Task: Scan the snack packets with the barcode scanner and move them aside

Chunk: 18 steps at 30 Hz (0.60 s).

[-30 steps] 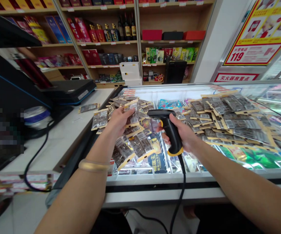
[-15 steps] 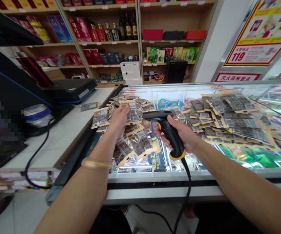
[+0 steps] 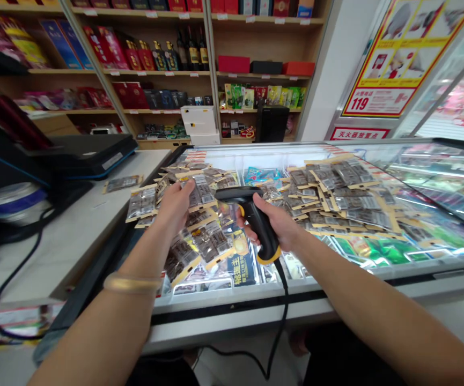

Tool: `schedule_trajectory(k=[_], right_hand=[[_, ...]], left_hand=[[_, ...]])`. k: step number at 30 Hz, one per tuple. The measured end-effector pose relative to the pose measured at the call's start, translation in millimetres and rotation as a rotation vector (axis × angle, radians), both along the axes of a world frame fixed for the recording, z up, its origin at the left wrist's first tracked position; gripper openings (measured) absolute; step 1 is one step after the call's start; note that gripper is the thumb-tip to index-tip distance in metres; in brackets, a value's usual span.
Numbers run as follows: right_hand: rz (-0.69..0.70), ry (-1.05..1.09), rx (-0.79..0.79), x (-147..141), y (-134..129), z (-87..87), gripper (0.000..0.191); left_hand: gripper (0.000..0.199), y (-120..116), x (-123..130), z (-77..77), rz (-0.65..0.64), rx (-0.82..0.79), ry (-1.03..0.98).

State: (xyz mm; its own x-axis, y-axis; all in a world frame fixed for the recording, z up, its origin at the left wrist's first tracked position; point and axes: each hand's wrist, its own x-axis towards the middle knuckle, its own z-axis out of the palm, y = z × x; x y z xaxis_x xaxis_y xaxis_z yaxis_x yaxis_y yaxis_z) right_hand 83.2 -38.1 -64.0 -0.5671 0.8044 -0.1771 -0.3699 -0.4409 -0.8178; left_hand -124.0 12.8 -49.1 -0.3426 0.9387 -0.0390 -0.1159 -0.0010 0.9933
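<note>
My right hand (image 3: 274, 222) is wrapped round the grip of a black and yellow barcode scanner (image 3: 260, 220), whose head points left and whose cable hangs down. My left hand (image 3: 177, 202) pinches the top of a flat snack packet (image 3: 200, 192) at the left pile. Brown packets with tan edges lie below and beside it, one group (image 3: 208, 242) nearer me. A larger pile of similar packets (image 3: 336, 195) rests to the right of the scanner on the glass top of a freezer (image 3: 232, 319).
On the left, a pale counter (image 3: 82, 225) carries a single packet (image 3: 122, 183), a black device (image 3: 90, 153) and a dark monitor stand. Behind the freezer stand shelves (image 3: 161, 72) of bottles and boxes. A black cable hangs over the freezer's front edge.
The view has turned to the right, so the scene sits further left in the picture. Both hands keep their holds, with the scanner still beside the left packet.
</note>
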Motion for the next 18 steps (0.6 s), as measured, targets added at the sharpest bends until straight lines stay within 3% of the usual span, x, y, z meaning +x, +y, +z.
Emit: schedule_trajectory(k=[5, 9, 12, 16, 18], right_hand=[[-0.113, 0.038, 0.037, 29, -4, 18.0, 0.048], [-0.266, 0.048, 0.126, 80, -13, 40.4, 0.051], [-0.446, -0.009, 0.177, 126, -17, 55.7, 0.054], [-0.643, -0.025, 0.181, 178, -13, 67.4, 0.055], [-0.708, 0.000, 0.124, 195, -7, 68.3, 0.055]], left_hand=[[0.016, 3, 31, 26.7, -0.146, 0.099, 0.046], [0.018, 9, 91, 48.6, -0.234, 0.137, 0.088], [0.033, 20, 146, 57.8, -0.320, 0.175, 0.139], [0.070, 37, 211, 57.4, -0.345, 0.195, 0.442], [0.068, 42, 234, 50.9, -0.432, 0.261, 0.702]])
